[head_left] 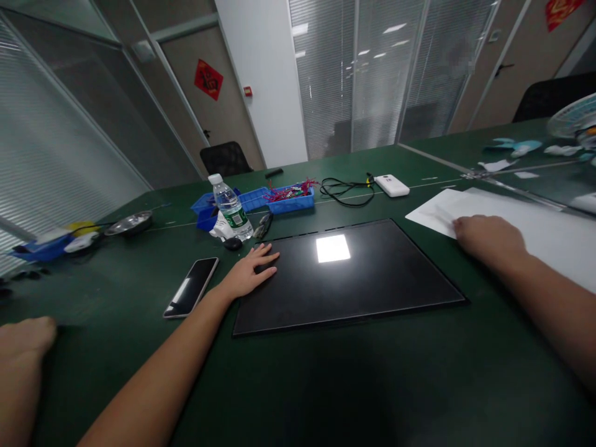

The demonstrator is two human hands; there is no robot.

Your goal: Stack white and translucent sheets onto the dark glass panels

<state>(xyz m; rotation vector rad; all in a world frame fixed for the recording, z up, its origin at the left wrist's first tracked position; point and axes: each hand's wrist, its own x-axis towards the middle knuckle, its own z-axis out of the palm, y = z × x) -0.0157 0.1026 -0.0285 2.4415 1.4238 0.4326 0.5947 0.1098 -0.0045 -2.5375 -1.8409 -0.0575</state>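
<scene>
Apparently, the step in hand was steadying the flat black display panel point(358, 285) while handling the white paper point(549, 230); I had the left hand point(246, 272) spread wide on the panel's left edge, grasping nothing; the right hand point(488, 237) curled at the paper's edge, its grip too blurred to tell; the panel lay between both hands on the green table point(288, 385); the next move, I judged, called for a sure pinch.

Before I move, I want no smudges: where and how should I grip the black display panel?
I'd probably take the display panel by its short edges, from left and right: it lies flat, glossy face up, right edge bare, the left hand spread over its left end.
</scene>
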